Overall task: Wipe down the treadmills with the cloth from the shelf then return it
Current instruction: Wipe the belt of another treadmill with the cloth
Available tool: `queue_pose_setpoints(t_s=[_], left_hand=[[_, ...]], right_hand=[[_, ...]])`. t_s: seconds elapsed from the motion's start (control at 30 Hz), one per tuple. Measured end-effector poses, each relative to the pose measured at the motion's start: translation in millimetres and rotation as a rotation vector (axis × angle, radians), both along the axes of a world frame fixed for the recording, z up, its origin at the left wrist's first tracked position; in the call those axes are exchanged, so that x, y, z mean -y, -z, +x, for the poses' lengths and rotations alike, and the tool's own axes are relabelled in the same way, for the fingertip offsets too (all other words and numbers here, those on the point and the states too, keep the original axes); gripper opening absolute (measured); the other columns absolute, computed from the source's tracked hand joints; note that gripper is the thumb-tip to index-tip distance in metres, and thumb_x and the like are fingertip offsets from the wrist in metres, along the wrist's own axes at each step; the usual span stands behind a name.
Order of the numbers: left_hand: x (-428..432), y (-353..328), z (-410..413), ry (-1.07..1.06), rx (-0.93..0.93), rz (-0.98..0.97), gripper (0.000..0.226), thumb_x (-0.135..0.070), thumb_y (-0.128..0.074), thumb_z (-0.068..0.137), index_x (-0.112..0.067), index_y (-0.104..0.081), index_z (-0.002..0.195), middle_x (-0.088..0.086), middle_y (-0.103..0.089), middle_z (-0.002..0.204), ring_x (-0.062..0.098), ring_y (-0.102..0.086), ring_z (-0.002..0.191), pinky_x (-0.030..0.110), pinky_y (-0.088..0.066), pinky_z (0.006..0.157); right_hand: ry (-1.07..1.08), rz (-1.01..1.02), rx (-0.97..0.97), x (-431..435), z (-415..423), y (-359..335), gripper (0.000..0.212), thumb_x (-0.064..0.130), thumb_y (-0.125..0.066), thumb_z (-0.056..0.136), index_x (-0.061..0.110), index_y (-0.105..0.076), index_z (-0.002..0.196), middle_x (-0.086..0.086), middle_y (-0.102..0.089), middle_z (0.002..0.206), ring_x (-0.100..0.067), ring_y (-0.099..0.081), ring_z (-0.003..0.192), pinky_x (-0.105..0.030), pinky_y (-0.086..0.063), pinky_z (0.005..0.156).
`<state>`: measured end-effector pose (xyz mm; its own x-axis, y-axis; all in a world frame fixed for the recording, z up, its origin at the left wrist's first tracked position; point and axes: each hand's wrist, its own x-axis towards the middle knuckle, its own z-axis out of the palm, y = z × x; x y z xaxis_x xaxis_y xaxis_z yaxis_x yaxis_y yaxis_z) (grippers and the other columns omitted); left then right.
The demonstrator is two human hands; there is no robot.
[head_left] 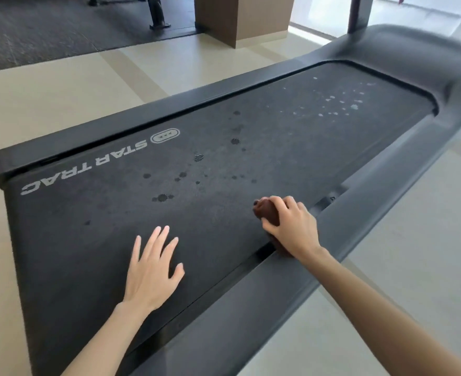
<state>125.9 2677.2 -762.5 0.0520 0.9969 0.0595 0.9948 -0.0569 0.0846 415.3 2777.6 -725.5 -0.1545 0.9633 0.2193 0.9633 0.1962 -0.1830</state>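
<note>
**Operator:** What's at the far left?

**Spotter:** A dark rubber floor mat (47, 31) lies at the upper left, with pale floor tiles (61, 85) running from it to the treadmill (142, 115). You are looking down across its black belt (88, 240). The white "STAR TRAC" lettering (85, 169) sits at the belt's left end and reads upside down from where you stand.

**Operator:** And the left hand?

**Spotter:** Your left hand (153, 270) is palm down on the near part of the belt, right of the lettering. The fingers are straight and slightly fanned, and it holds nothing. I cannot tell whether it presses on the belt or only rests there.

**Operator:** What's in the middle?

**Spotter:** Dark wet-looking spots (163, 198) are scattered over the belt beyond your left hand, trailing up toward the far rail.

**Operator:** Where's the cloth?

**Spotter:** The cloth (267, 213) is a reddish-brown bunch lying on the belt's near edge, just beside the near side rail (278, 289). Your right hand (291, 226) covers most of it, with the fingers curled over the top and the thumb tucked against its side, so the hand is gripping it. Part of the cloth sticks out past your fingertips, and a bit more shows under the wrist.

**Operator:** And further right?

**Spotter:** Pale whitish flecks (338, 101) dot the belt near its right end, well apart from the cloth. Beyond them the rounded motor hood (414, 47) closes off the belt, though it is blurred. A brown column (237, 17) stands on the tiles behind the treadmill.
</note>
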Motion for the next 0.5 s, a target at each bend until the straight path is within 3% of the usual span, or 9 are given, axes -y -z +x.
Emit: queue_pose_setpoints(t_s=[0.13,0.23,0.37,0.5], left_hand=[[-70.2,-2.1,75.8,0.192,0.041,-0.043,0.062,-0.044,-0.036,0.094,-0.016,-0.025,0.148,0.0,-0.016,0.157,0.016,-0.004,0.146,0.042,0.001,0.118],[-103.7,13.4,105.1,0.226,0.016,-0.091,0.063,-0.046,-0.029,0.096,-0.021,-0.011,0.151,-0.005,-0.006,0.159,0.013,0.005,0.145,0.04,0.005,0.118],[-112.2,29.9,105.2,0.196,0.081,-0.04,0.062,-0.046,-0.024,0.091,-0.021,-0.03,0.147,-0.004,-0.024,0.155,0.014,-0.013,0.144,0.041,-0.01,0.118],[-113.6,28.1,105.4,0.208,0.142,-0.034,0.061,-0.043,-0.032,0.086,-0.018,-0.044,0.14,-0.002,-0.038,0.149,0.017,-0.027,0.14,0.044,-0.019,0.112]], right_hand=[[-0.084,-0.128,0.188,10.2,38.2,13.5,0.045,0.052,-0.055,0.083,0.03,-0.054,0.122,0.0,-0.056,0.108,-0.026,-0.052,0.097,-0.035,-0.041,0.076],[-0.113,-0.097,0.248,-12.6,52.4,27.7,0.043,0.051,-0.051,0.085,0.027,-0.054,0.12,-0.001,-0.056,0.11,-0.027,-0.051,0.099,-0.036,-0.041,0.078],[0.168,-0.062,0.283,-81.9,110.1,26.1,0.044,0.047,-0.051,0.089,0.023,-0.048,0.125,-0.007,-0.054,0.117,-0.032,-0.049,0.106,-0.04,-0.041,0.083],[0.453,-0.09,0.254,-138.7,146.6,26.3,0.043,0.044,-0.048,0.093,0.014,-0.046,0.123,-0.016,-0.053,0.118,-0.038,-0.047,0.107,-0.044,-0.04,0.087]])
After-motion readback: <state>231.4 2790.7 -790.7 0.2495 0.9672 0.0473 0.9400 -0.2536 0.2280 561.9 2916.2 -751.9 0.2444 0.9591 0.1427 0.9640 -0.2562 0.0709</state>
